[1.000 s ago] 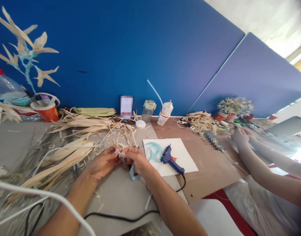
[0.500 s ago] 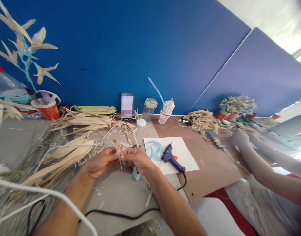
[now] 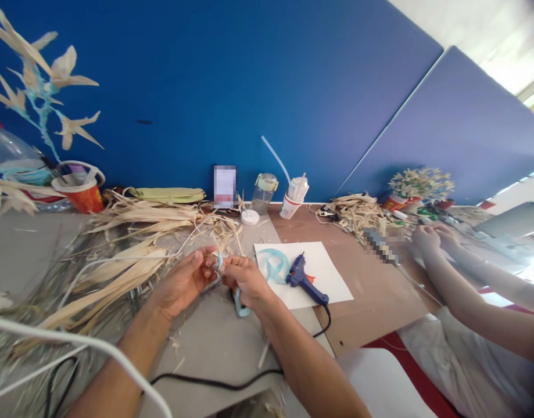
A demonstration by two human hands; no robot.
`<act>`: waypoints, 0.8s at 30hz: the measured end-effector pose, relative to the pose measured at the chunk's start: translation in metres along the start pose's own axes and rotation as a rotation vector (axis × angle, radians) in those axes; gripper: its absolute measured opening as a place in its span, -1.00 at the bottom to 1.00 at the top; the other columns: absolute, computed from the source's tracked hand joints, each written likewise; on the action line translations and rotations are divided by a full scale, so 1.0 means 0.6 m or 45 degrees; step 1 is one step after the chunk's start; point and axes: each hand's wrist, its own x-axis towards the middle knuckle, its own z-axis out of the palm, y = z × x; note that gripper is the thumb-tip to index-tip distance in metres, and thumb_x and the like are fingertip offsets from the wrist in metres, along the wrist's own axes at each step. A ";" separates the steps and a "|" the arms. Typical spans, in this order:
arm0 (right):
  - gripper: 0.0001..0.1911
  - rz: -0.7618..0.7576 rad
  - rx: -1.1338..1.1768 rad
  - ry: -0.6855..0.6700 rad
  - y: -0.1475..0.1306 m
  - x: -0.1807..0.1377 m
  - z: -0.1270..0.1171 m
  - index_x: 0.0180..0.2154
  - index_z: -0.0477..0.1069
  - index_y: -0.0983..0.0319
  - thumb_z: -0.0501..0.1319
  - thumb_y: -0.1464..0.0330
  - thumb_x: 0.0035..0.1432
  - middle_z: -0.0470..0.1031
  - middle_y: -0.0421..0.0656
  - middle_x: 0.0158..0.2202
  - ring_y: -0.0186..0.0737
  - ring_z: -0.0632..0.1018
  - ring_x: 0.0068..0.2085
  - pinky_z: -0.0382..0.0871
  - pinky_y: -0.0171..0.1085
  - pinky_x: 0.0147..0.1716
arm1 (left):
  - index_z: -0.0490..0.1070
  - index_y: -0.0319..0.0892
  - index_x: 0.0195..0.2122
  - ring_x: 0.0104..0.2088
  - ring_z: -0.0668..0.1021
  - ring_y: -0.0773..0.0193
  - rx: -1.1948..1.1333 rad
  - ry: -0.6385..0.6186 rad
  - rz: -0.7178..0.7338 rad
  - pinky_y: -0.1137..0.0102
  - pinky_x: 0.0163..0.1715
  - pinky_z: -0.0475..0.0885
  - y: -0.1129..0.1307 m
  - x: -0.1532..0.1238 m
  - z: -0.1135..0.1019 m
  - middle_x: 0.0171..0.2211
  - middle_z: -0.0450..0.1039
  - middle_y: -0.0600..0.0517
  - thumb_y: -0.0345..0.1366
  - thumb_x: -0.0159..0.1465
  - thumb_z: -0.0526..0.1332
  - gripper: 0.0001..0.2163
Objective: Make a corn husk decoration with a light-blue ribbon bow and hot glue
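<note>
In the head view, my right hand (image 3: 246,281) pinches a light-blue ribbon (image 3: 239,302) where it wraps a small stem. The ribbon's loose length hangs below my right palm. A small pale husk flower (image 3: 217,248) tops the wrapped stem and stands roughly upright between my hands. My left hand (image 3: 186,284) is just left of it, thumb raised and fingers loosely curled and apart. The fingertips are close to the stem; whether they touch it I cannot tell. To the right, a blue glue gun (image 3: 308,278) and a curl of light-blue ribbon (image 3: 273,264) lie on white paper (image 3: 332,273).
Dried corn husks (image 3: 136,261) spread over the left side. A red cup (image 3: 86,194), a clear bottle (image 3: 264,191) and a white cup (image 3: 290,206) stand along the blue partition (image 3: 249,87). A black cable (image 3: 218,384) crosses in front. A co-worker's hands (image 3: 432,241) are at the right.
My left fingers have loosened from the stem and spread apart. My right hand has shifted slightly, still pinching, and the wrapped blue part of the stem shows more.
</note>
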 end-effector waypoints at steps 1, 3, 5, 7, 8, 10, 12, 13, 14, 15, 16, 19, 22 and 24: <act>-0.78 0.016 0.030 -0.019 -0.002 0.000 0.000 -0.64 0.37 0.24 0.38 0.30 -0.32 0.22 -0.36 -0.76 -0.48 0.12 -0.68 0.00 -0.39 -0.63 | 0.57 -0.25 -0.26 -0.53 0.41 0.41 0.021 0.015 0.011 0.47 -0.45 0.41 0.001 -0.001 0.002 -0.48 0.44 0.05 -0.30 0.04 0.44 -0.75; -0.77 0.044 0.055 -0.054 -0.004 0.000 -0.001 -0.64 0.38 0.25 0.40 0.30 -0.31 0.31 -0.31 -0.72 -0.44 0.23 -0.64 0.11 -0.38 -0.58 | 0.58 -0.28 -0.30 -0.54 0.40 0.41 0.084 0.019 0.004 0.48 -0.47 0.39 -0.001 -0.001 0.004 -0.48 0.46 0.02 -0.37 0.06 0.42 -0.83; -0.77 0.068 0.053 -0.089 -0.002 0.000 -0.002 -0.62 0.40 0.26 0.41 0.30 -0.28 0.40 -0.26 -0.67 -0.38 0.34 -0.58 0.22 -0.36 -0.50 | 0.59 -0.29 -0.35 -0.54 0.39 0.41 0.132 -0.004 -0.028 0.49 -0.47 0.38 -0.004 -0.001 0.005 -0.48 0.49 0.00 -0.38 0.07 0.41 -0.87; -0.77 0.090 0.044 -0.124 0.000 0.001 -0.002 -0.61 0.41 0.26 0.42 0.31 -0.26 0.43 -0.23 -0.64 -0.36 0.39 -0.54 0.27 -0.35 -0.45 | 0.60 -0.28 -0.35 -0.52 0.41 0.41 0.148 -0.007 -0.058 0.48 -0.45 0.39 -0.006 0.000 0.004 -0.45 0.52 -0.02 -0.37 0.05 0.42 -0.86; -0.77 0.102 0.040 -0.137 0.000 0.000 -0.001 -0.60 0.41 0.27 0.42 0.31 -0.26 0.44 -0.24 -0.63 -0.36 0.39 -0.54 0.27 -0.35 -0.46 | 0.60 -0.27 -0.34 -0.51 0.43 0.39 0.146 -0.001 -0.071 0.48 -0.44 0.40 -0.007 0.000 0.003 -0.44 0.54 -0.03 -0.37 0.04 0.43 -0.84; -0.77 0.126 0.040 -0.156 0.001 0.000 -0.001 -0.58 0.42 0.27 0.43 0.31 -0.27 0.43 -0.25 -0.63 -0.38 0.37 -0.55 0.26 -0.36 -0.48 | 0.60 -0.26 -0.34 -0.48 0.46 0.37 0.135 0.005 -0.092 0.47 -0.43 0.41 -0.009 0.000 0.001 -0.43 0.55 -0.04 -0.36 0.02 0.44 -0.83; -0.75 0.141 0.049 -0.178 0.002 0.001 -0.001 -0.58 0.42 0.27 0.45 0.31 -0.26 0.41 -0.26 -0.64 -0.39 0.35 -0.56 0.23 -0.37 -0.50 | 0.60 -0.26 -0.36 -0.47 0.48 0.34 0.133 -0.005 -0.103 0.47 -0.43 0.42 -0.009 0.000 -0.001 -0.45 0.55 -0.05 -0.35 0.01 0.45 -0.83; -0.73 0.145 0.058 -0.187 0.004 0.002 -0.001 -0.58 0.40 0.26 0.45 0.30 -0.26 0.40 -0.27 -0.65 -0.40 0.34 -0.57 0.22 -0.37 -0.52 | 0.60 -0.26 -0.37 -0.47 0.48 0.34 0.132 -0.013 -0.105 0.47 -0.44 0.42 -0.009 0.000 -0.003 -0.46 0.54 -0.04 -0.35 0.01 0.45 -0.83; -0.72 0.149 0.068 -0.191 0.005 0.003 -0.003 -0.59 0.39 0.26 0.46 0.30 -0.27 0.38 -0.29 -0.66 -0.41 0.32 -0.58 0.19 -0.38 -0.54 | 0.59 -0.26 -0.39 -0.47 0.49 0.33 0.127 -0.020 -0.105 0.47 -0.44 0.42 -0.009 0.000 -0.004 -0.47 0.53 -0.04 -0.35 0.00 0.46 -0.84; -0.71 0.158 0.075 -0.190 0.007 0.004 -0.005 -0.59 0.37 0.25 0.46 0.30 -0.28 0.34 -0.31 -0.69 -0.42 0.29 -0.61 0.15 -0.39 -0.57 | 0.59 -0.26 -0.40 -0.47 0.49 0.33 0.119 -0.026 -0.104 0.47 -0.44 0.43 -0.009 0.001 -0.004 -0.48 0.53 -0.03 -0.34 -0.01 0.46 -0.84; -0.70 0.177 0.073 -0.188 0.008 0.006 -0.008 -0.59 0.36 0.25 0.46 0.30 -0.29 0.30 -0.33 -0.72 -0.44 0.25 -0.64 0.10 -0.39 -0.60 | 0.58 -0.26 -0.42 -0.48 0.49 0.33 0.111 -0.029 -0.101 0.47 -0.44 0.43 -0.009 0.001 -0.005 -0.48 0.52 -0.02 -0.34 -0.02 0.46 -0.84; -0.67 0.271 0.056 -0.258 0.011 0.007 -0.019 -0.58 0.33 0.24 0.46 0.28 -0.28 0.14 -0.42 -0.80 -0.50 0.08 -0.72 -0.04 -0.40 -0.67 | 0.56 -0.27 -0.46 -0.48 0.48 0.35 0.119 -0.034 -0.058 0.48 -0.42 0.43 -0.003 0.000 -0.004 -0.50 0.48 0.00 -0.36 -0.02 0.46 -0.86; -0.61 0.369 0.108 -0.454 0.010 0.003 -0.025 -0.60 0.24 0.22 0.45 0.25 -0.22 0.02 -0.47 -0.82 -0.54 -0.02 -0.72 -0.06 -0.41 -0.66 | 0.55 -0.27 -0.48 -0.53 0.42 0.39 0.137 -0.069 0.022 0.50 -0.45 0.40 0.006 -0.002 -0.003 -0.58 0.40 0.05 -0.35 -0.01 0.46 -0.87; -0.62 0.404 0.147 -0.537 0.010 0.001 -0.026 -0.58 0.23 0.22 0.43 0.25 -0.19 0.00 -0.48 -0.81 -0.54 -0.04 -0.72 -0.05 -0.41 -0.64 | 0.55 -0.27 -0.48 -0.55 0.38 0.41 0.163 -0.094 0.027 0.51 -0.46 0.39 0.011 -0.004 -0.004 -0.60 0.36 0.07 -0.31 0.00 0.46 -0.84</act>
